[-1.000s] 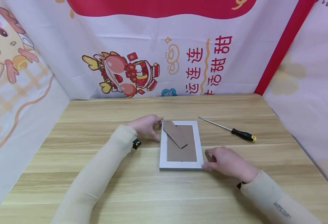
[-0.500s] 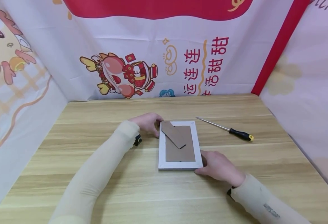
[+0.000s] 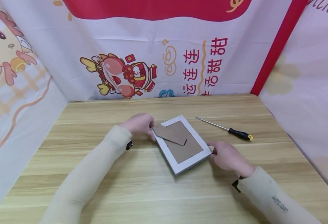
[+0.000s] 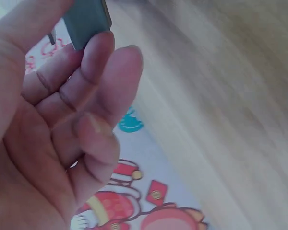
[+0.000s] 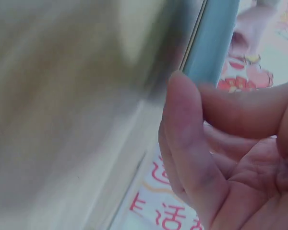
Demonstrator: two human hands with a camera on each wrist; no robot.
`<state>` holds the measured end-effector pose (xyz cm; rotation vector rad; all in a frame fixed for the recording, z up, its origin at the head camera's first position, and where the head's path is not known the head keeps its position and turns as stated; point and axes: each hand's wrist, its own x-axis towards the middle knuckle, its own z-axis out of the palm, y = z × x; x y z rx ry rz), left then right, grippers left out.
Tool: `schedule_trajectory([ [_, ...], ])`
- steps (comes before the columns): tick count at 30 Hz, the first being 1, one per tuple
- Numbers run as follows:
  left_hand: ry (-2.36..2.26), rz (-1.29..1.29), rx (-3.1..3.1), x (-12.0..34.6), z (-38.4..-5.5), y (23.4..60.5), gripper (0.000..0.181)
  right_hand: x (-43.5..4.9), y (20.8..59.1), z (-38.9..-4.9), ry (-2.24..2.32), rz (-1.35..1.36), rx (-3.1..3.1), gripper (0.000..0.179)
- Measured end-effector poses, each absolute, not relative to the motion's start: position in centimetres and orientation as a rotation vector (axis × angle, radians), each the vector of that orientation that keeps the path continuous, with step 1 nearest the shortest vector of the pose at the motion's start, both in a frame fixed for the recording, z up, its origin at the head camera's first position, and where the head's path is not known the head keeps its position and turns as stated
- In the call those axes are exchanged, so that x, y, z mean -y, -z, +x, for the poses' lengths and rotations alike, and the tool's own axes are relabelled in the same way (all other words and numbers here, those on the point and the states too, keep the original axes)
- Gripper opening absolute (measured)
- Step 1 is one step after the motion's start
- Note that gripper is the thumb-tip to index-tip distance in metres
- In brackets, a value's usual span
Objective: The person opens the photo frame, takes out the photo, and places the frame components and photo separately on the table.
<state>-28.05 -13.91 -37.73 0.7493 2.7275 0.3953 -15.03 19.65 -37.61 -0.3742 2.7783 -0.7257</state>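
A white picture frame point(image 3: 168, 154) lies back side up, turned at an angle and seemingly raised off the table, with a brown backboard point(image 3: 184, 151) and a brown stand flap point(image 3: 170, 135) angled across it. My left hand point(image 3: 140, 125) pinches its upper left corner; the left wrist view shows the fingertips on the frame's edge point(image 4: 88, 24). At the lower right corner my right hand point(image 3: 227, 156) pinches the frame. In the right wrist view thumb and fingers meet on the frame's edge point(image 5: 212, 45).
A screwdriver point(image 3: 238, 133) with a black and yellow handle lies on the wooden table point(image 3: 135, 193), right of the frame. Printed cloth point(image 3: 141, 37) hangs behind the table and at both sides.
Both hands have come to grip the picture frame. It has turned counterclockwise from lying nearly straight, its lower right corner swinging up and to the right. The screwdriver stays in place.
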Motion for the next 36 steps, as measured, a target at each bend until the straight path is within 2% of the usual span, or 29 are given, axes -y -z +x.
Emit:
schedule_trajectory([
  [9, -0.244, 0.763, -2.913, 13.6, -21.8, 35.8, 0.036, -21.0, 35.5, -18.5, 0.851, -0.308, -2.699, 0.036],
  [13, -0.158, 0.815, -3.007, 13.1, -18.8, 35.6, 0.038, -21.1, 35.1, -20.2, 0.81, -0.263, -2.643, 0.038],
  [21, -0.135, 0.798, -3.114, 11.7, -14.0, 36.3, 0.046, -19.8, 36.0, -23.3, 0.738, -0.358, -2.645, 0.033],
  [27, -0.239, 0.749, -3.134, 11.2, -12.8, 37.8, 0.055, -18.4, 36.4, -24.7, 0.61, -0.398, -2.687, 0.032],
  [36, -0.24, 0.719, -3.111, 11.0, -13.3, 39.4, 0.055, -17.7, 37.0, -25.3, 0.555, -0.381, -2.671, 0.032],
])
